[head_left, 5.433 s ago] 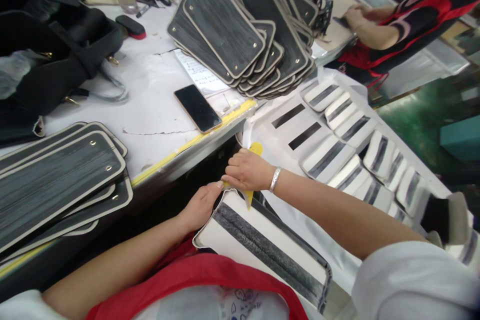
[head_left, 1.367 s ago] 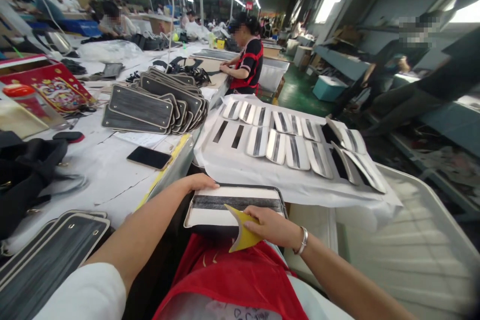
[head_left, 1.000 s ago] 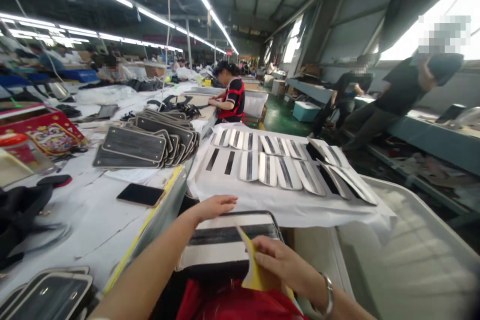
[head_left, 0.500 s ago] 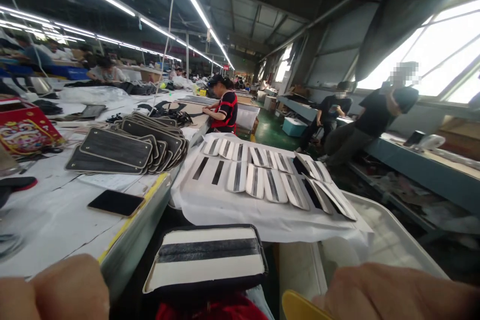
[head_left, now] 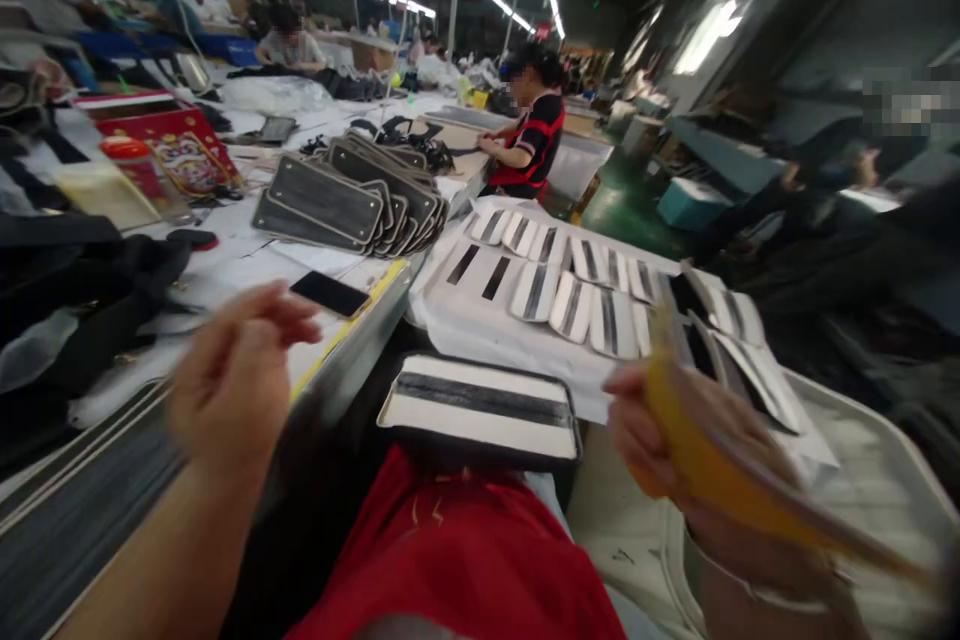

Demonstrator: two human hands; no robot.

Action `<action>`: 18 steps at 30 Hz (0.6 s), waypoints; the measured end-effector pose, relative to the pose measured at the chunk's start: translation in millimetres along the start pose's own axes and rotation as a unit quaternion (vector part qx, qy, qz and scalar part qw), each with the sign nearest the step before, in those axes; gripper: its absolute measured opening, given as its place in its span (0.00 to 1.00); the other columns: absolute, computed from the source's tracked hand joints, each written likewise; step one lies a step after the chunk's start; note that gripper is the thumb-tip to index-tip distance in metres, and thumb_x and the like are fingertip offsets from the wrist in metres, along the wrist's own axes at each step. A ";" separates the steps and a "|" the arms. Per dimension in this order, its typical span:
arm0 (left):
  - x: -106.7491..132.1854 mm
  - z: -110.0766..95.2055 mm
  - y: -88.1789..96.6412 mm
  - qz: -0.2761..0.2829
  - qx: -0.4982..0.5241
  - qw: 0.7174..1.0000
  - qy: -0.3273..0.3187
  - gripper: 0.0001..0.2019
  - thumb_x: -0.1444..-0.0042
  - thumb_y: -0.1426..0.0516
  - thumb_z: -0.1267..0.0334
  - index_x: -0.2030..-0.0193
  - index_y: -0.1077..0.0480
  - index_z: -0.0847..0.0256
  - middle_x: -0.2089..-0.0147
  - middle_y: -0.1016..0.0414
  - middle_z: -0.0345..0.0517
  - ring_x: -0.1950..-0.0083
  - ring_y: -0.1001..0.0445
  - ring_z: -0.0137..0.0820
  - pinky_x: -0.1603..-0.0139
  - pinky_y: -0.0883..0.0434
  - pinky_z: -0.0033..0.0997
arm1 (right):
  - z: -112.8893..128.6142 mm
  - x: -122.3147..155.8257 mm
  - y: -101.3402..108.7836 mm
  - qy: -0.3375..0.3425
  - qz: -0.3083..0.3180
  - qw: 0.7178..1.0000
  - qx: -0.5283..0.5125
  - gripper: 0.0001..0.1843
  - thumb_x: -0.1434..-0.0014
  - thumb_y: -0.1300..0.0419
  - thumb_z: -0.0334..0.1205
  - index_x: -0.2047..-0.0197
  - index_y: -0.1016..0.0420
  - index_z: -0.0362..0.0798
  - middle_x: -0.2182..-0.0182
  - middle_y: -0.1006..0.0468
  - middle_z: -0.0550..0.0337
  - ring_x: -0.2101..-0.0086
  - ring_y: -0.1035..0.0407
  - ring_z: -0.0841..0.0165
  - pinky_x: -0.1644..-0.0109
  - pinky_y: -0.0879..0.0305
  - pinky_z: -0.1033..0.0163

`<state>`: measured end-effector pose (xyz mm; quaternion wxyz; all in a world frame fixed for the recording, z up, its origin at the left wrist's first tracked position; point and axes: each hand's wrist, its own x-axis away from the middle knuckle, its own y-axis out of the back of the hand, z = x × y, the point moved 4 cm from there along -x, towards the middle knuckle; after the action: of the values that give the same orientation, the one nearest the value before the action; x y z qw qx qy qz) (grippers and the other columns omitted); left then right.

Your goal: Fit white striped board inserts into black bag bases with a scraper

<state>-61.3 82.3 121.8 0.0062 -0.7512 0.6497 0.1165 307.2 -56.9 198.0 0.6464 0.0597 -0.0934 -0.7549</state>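
My left hand [head_left: 240, 370] is raised over the left table's edge, near a black phone [head_left: 330, 293]. Its fingers are loosely bent and apart, and I see nothing in them. My right hand [head_left: 675, 440] is closed around a long, flat yellow object [head_left: 720, 460], smeared by motion, so I cannot make out its kind. Between the hands, a dark-edged box-like piece [head_left: 480, 410] with a white face and a black stripe lies above my red apron [head_left: 465, 550], touched by neither hand.
A stack of dark oblong panels [head_left: 322, 205] lies on the left table. White panels with black stripes [head_left: 574, 305] cover a white-sheeted stand ahead. A pale bin [head_left: 885, 420] stands at right. One person [head_left: 536, 125] works at the table ahead; others are farther off.
The view has tipped down and turned left. Both hands have come up further into sight, and the yellow object now shows along its length in my right hand.
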 end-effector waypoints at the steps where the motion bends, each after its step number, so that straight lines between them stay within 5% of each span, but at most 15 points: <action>1: 6.6 21.4 -3.0 -0.019 -0.010 1.000 0.022 0.23 0.45 0.47 0.47 0.44 0.34 0.51 0.45 0.29 0.44 0.46 0.30 0.41 0.49 0.30 0.42 | -16.1 -5.1 -11.4 -0.030 0.017 0.999 0.006 0.24 0.44 0.49 0.60 0.60 0.27 0.47 0.77 0.32 0.59 0.78 0.39 0.71 0.78 0.44 0.66; 4: 26.7 95.0 -32.1 0.055 0.062 0.976 0.200 0.28 0.52 0.42 0.46 0.48 0.31 0.63 0.43 0.31 0.54 0.43 0.33 0.46 0.50 0.30 0.41 | -72.7 -9.7 -44.0 -0.143 0.116 0.983 -0.007 0.18 0.49 0.38 0.49 0.60 0.29 0.45 0.65 0.26 0.56 0.64 0.31 0.67 0.61 0.35 0.65; 6: 34.4 120.8 -54.1 0.097 0.154 0.958 0.221 0.28 0.52 0.41 0.48 0.46 0.32 0.62 0.42 0.32 0.53 0.42 0.34 0.44 0.47 0.32 0.38 | -100.9 -4.9 -60.9 -0.197 0.176 0.962 -0.069 0.19 0.50 0.37 0.47 0.58 0.31 0.44 0.62 0.25 0.56 0.61 0.30 0.66 0.55 0.35 0.62; 11: 35.1 123.3 -88.5 0.153 0.277 0.908 0.274 0.32 0.57 0.35 0.56 0.44 0.34 0.62 0.51 0.24 0.52 0.51 0.26 0.40 0.49 0.31 0.36 | -116.2 7.5 -94.2 -0.249 0.244 0.932 -0.103 0.23 0.50 0.37 0.52 0.59 0.35 0.44 0.68 0.25 0.58 0.72 0.30 0.70 0.68 0.34 0.66; 18: 30.1 120.9 -92.7 0.201 0.227 0.903 0.306 0.32 0.58 0.34 0.53 0.45 0.32 0.58 0.52 0.24 0.52 0.50 0.27 0.41 0.53 0.30 0.37 | -119.4 9.2 -124.9 -0.249 0.256 0.926 -0.120 0.31 0.55 0.38 0.59 0.59 0.31 0.42 0.74 0.26 0.57 0.82 0.34 0.73 0.78 0.38 0.68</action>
<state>13.0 86.8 -14.5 -0.0462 -0.5814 0.7659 -0.2705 210.5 -55.2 54.5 0.7755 -0.2342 -0.1727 -0.5602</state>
